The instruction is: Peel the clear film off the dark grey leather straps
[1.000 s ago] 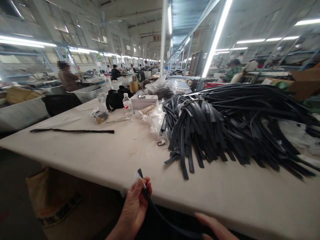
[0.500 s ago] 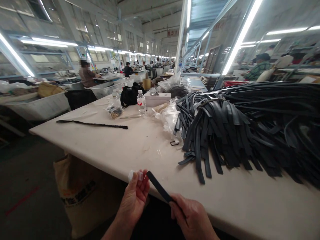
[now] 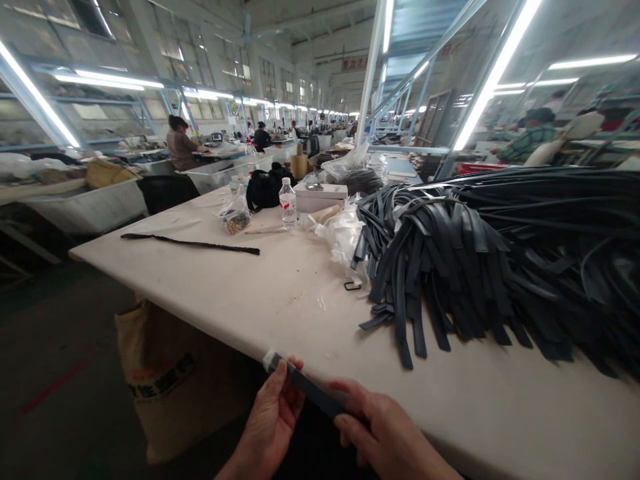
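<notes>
1. You are holding a black strap (image 3: 313, 395) in both hands, low in the view and just in front of the near edge of the surface (image 3: 260, 300).
2. Your left hand (image 3: 273, 427) is pinching the strap's free end between thumb and fingertips. A bit of clear film (image 3: 270, 361) is covering that tip.
3. Your right hand (image 3: 387, 440) is gripping the same strap further along, with the fingers curled over it. Both hands are clamped on it and sitting close together, though not touching.
4. The strap is slanting from your left fingertips down to your right hand, where it is passing out of sight under the fingers.
5. A big pile of black straps (image 3: 500, 253) is lying on the surface ahead and to your right. Its cut ends are fanning toward you, well apart from your hands.
6. A small metal loop (image 3: 351, 285) is lying flat just beside the left edge of that pile. Crumpled clear plastic bags (image 3: 343, 233) are sitting right behind it.
7. Farther back, a water bottle (image 3: 287, 202) is standing upright near a white box (image 3: 320, 197) and a black bag (image 3: 267, 187). A small clear bag of brownish pieces (image 3: 235, 219) is lying to the bottle's left.
8. A thin dark strip (image 3: 190, 243) is lying stretched out on the left part of the surface.
9. A tan sack (image 3: 160, 380) is standing on the floor under the near left corner.
10. A person (image 3: 180, 143) is sitting at another bench far back on the left.
</notes>
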Demonstrator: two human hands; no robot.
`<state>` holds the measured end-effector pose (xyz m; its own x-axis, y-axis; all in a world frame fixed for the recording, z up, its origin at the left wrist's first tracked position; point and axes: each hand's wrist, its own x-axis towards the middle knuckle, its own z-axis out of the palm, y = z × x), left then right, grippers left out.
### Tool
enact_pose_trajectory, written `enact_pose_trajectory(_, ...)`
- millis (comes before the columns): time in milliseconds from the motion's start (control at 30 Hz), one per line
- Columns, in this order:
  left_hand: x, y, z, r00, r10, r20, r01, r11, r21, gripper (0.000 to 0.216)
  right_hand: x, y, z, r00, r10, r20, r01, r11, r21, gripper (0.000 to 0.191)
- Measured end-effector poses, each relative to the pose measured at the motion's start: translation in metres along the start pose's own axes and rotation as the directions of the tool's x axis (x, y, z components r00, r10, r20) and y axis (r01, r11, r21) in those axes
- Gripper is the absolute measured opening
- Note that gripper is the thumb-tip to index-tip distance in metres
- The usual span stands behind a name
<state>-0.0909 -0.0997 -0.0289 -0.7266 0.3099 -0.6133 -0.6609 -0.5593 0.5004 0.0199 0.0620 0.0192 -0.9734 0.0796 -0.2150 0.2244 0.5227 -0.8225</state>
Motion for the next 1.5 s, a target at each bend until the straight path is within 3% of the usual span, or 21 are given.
enact_pose_trajectory(133,-0.012,0.005,-0.002,0.997,-0.054,-0.058,0.052,0.998,-0.047,0.01,-0.011,-0.009,-0.012,0.997,-0.058,-0.058,0.05,0.991,-0.124,0.041)
enact_pose_trajectory(267,-0.025,-0.004,-0.002,0.98,-0.183,-0.08,0.176,0.981,-0.084,0.011,0.005,-0.022,0.012,0.994,-0.106,-0.017,0.102,0.979,-0.179,0.041)
enact_pose_trajectory(367,-0.022,0.0,-0.008,0.99,-0.125,-0.071,0.116,0.986,-0.12,0.012,0.015,-0.022,0.024,0.996,-0.09,-0.021,0.083,0.97,-0.228,0.042)
enact_pose_trajectory(500,-0.013,0.011,-0.022,0.993,-0.026,-0.117,0.013,0.994,-0.111,0.012,0.015,-0.019,0.015,0.997,-0.024,-0.069,0.006,0.968,-0.25,0.038)
enact_pose_trajectory(667,-0.016,-0.001,-0.031,0.986,-0.12,-0.12,0.104,0.986,-0.134,0.009,0.015,-0.028,0.014,0.995,-0.054,-0.084,0.024,0.946,-0.324,0.043)
enact_pose_trajectory(867,-0.025,-0.023,-0.029,0.969,-0.247,-0.029,0.244,0.966,-0.087,0.011,0.035,-0.033,0.044,0.995,-0.06,-0.076,0.021,0.899,-0.437,0.042)
enact_pose_trajectory(967,-0.021,-0.024,-0.032,0.962,-0.274,-0.001,0.273,0.958,-0.087,0.015,0.038,-0.03,0.045,0.997,-0.062,-0.035,0.043,0.922,-0.385,0.047)
enact_pose_trajectory(1100,-0.016,-0.014,-0.037,0.979,-0.183,-0.091,0.17,0.976,-0.132,0.011,0.021,-0.027,0.02,0.998,-0.048,-0.041,0.036,0.964,-0.264,0.052)
enact_pose_trajectory(1167,-0.018,-0.014,-0.037,0.974,-0.204,-0.1,0.189,0.971,-0.146,0.01,0.016,-0.027,0.015,0.996,-0.049,-0.073,0.026,0.959,-0.283,0.047)
enact_pose_trajectory(1300,-0.021,-0.023,-0.036,0.96,-0.281,0.015,0.281,0.953,-0.114,0.014,0.032,-0.025,0.037,0.994,-0.075,-0.075,0.044,0.936,-0.348,0.039)
enact_pose_trajectory(1367,-0.019,-0.022,-0.037,0.963,-0.266,0.035,0.268,0.959,-0.097,0.015,0.039,-0.023,0.044,0.996,-0.076,-0.046,0.057,0.945,-0.321,0.039)
enact_pose_trajectory(1500,-0.015,-0.012,-0.037,0.983,-0.168,-0.077,0.157,0.979,-0.131,0.013,0.027,-0.021,0.024,0.996,-0.07,-0.051,0.056,0.97,-0.237,0.049)
